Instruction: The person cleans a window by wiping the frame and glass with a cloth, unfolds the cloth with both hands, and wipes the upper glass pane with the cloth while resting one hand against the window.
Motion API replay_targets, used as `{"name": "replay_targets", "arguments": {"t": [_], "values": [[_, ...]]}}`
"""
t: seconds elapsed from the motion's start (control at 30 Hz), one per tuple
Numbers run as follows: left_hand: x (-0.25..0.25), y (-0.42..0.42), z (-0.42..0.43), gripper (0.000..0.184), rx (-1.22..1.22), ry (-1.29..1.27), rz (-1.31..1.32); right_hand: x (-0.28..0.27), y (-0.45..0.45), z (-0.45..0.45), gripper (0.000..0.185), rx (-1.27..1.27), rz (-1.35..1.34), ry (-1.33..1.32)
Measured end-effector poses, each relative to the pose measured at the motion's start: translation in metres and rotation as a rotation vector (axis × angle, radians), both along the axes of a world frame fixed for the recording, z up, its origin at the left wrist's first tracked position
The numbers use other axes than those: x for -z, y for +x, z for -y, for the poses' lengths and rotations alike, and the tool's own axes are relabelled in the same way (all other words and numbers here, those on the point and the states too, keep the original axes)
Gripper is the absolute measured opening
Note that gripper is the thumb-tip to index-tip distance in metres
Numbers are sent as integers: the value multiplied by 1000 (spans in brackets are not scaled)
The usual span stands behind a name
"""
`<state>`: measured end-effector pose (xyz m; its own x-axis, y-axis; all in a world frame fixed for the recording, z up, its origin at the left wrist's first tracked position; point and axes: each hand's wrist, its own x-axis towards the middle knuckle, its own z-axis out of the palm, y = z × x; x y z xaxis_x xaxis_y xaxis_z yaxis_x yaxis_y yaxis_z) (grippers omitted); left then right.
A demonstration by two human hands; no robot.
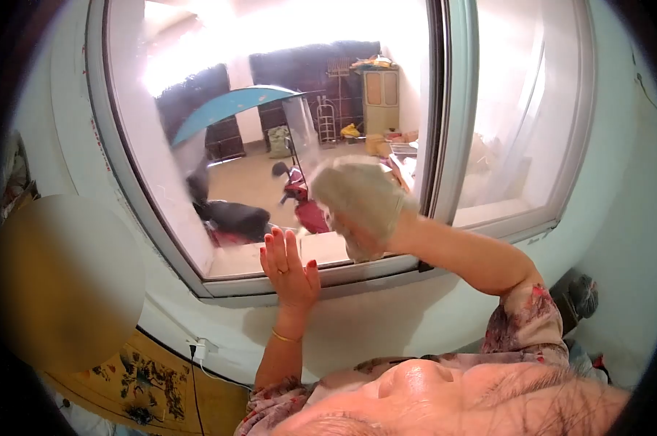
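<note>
A pale cloth point(357, 198) lies against the pane of a sliding window point(270, 163), with my right hand point(372, 225) behind it; the cloth is slightly blurred and covers most of the fingers. My left hand point(292, 272) is at the lower edge of the window, fingers stretched upward and apart from the cloth, holding nothing. The light window frame point(456, 145) runs upright to the right of my right hand.
Through the glass show a scooter point(310, 214) with a blue canopy point(234, 105) and a cabinet point(381, 98). A wooden surface point(227, 400), a plug point(200, 347) with cables, and a blurred round object point(67, 283) are at the lower left.
</note>
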<state>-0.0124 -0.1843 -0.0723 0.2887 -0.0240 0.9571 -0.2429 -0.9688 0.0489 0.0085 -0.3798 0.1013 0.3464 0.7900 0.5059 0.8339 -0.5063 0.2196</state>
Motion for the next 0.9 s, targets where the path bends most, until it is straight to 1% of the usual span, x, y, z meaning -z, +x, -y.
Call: {"name": "replay_targets", "arguments": {"t": [0.2,0.27,0.3,0.33,0.37,0.4,0.47,0.5,0.53,0.6,0.63,0.67,0.73,0.8,0.83,0.9], "values": [[2,3,-4,63,9,26,-9,55,14,32,50,-608,-875,362],[2,2,-7,62,13,38,-2,48,20,43,48,-477,-382,165],[1,2,-6,60,19,39,10,22,21,47,48,-216,253,-86],[1,2,-6,59,25,38,23,-2,12,40,49,-249,-23,112],[2,1,-6,59,24,42,22,-36,-7,39,68,-243,-421,320],[2,1,-6,59,24,48,20,-48,3,46,83,-230,-16,395],[2,1,-7,59,22,58,19,-89,17,44,80,-195,-124,769],[2,1,-8,60,14,67,4,-125,33,43,57,327,264,415],[3,1,-8,61,7,74,-10,-161,49,41,37,771,691,15],[3,0,-8,62,9,76,-31,-217,43,30,36,653,366,437],[3,-1,-9,62,18,71,-38,-225,47,19,28,357,556,535],[3,-1,-9,62,27,66,-46,-233,51,8,21,79,761,567],[5,-1,-9,63,49,47,-62,-236,50,-20,19,495,1077,257],[6,-1,-9,64,67,39,-72,-199,30,-41,19,119,548,588],[7,1,-10,65,91,28,-47,-175,37,-55,26,87,394,680],[11,3,-11,67,140,5,-5,-131,41,-61,33,-23,209,673]]}}
